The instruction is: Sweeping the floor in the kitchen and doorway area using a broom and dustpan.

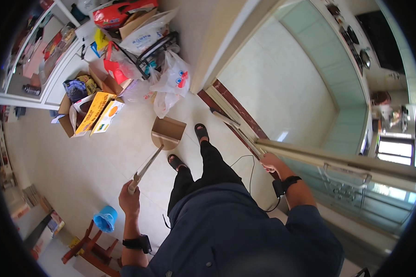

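My left hand grips the upper end of the pole of a long-handled dustpan, whose brown pan rests on the tiled floor ahead of my feet. On the other side, my right hand is closed around the handle of a broom. The broom's head lies low along the dark red stone door threshold, beside the sliding door track. Both feet, in black slippers, stand between the two tools.
An open cardboard box and plastic bags lie ahead on the left. A sliding glass door stands at right, by the kitchen doorway. A blue lined bin and a reddish wooden chair are at lower left. A thin cable hangs near my right leg.
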{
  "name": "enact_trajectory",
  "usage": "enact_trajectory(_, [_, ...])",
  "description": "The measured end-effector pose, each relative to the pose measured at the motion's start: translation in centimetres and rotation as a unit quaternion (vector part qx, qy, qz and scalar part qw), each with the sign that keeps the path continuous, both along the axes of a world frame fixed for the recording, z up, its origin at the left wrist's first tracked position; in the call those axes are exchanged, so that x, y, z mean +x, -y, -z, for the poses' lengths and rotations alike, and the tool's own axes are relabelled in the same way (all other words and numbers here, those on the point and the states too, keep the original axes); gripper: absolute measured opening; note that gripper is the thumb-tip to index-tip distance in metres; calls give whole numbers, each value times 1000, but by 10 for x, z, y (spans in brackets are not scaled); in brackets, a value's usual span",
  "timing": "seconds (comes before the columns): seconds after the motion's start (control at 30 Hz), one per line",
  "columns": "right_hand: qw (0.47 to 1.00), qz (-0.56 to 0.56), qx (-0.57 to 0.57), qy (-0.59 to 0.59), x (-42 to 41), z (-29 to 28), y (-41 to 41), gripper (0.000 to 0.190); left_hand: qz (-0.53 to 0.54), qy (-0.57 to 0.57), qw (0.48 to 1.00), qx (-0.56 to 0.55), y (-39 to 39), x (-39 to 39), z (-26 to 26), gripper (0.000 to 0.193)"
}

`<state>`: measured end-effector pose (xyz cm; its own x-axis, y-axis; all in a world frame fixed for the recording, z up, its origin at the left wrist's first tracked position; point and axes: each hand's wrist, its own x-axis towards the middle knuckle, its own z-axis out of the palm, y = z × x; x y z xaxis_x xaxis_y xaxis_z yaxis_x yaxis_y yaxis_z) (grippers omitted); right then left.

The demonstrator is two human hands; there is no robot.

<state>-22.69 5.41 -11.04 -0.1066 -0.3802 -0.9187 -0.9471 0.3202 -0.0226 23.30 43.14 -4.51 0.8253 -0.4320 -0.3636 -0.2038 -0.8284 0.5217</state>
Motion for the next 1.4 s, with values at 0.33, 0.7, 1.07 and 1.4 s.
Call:
enact_trajectory(0.33, [986,1,-135,95,-31,-43,-54,24,123,28,992,8,34,13,-4,32])
enact_trajectory(0.7, [935,-316,-159,-21,57,60,-4,28,106,5,994,-4,55,-26,-6,31])
enact_trajectory(1.07, [962,-247,-116,-4,-94,-20,-63,29,67,-18,997,34,60,-61,-3,30])
enact_trajectory(1.4, [997,-39,-25,58,-110,16,-92,24,207,33,977,36,111,-61,-4,31])
